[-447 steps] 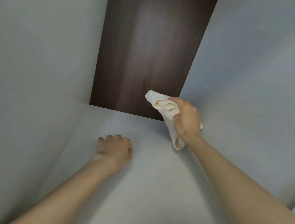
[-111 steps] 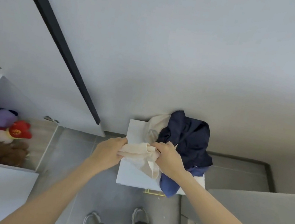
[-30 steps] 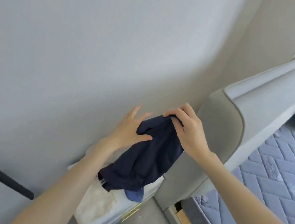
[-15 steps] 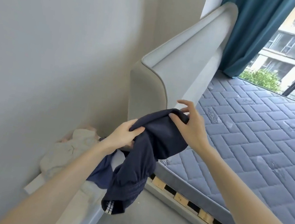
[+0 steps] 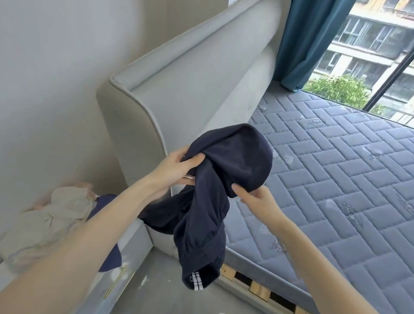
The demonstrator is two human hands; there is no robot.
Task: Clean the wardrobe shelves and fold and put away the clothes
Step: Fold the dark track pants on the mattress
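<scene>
Beside the bed's headboard [image 5: 195, 72], both hands gripped the bunched navy garment [image 5: 217, 186], which needed shaking flat before folding.

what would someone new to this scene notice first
The dark navy garment bunched up mid-frame, gripped by the left hand and the right hand above the floor. Behind it, the bare quilted blue mattress fills the right side, with a pile of pale clothes lower left by the wall.

Grey headboard [image 5: 191, 77], quilted blue mattress [image 5: 346, 185], teal curtain [image 5: 309, 31], sunlit window [image 5: 409, 53]
</scene>
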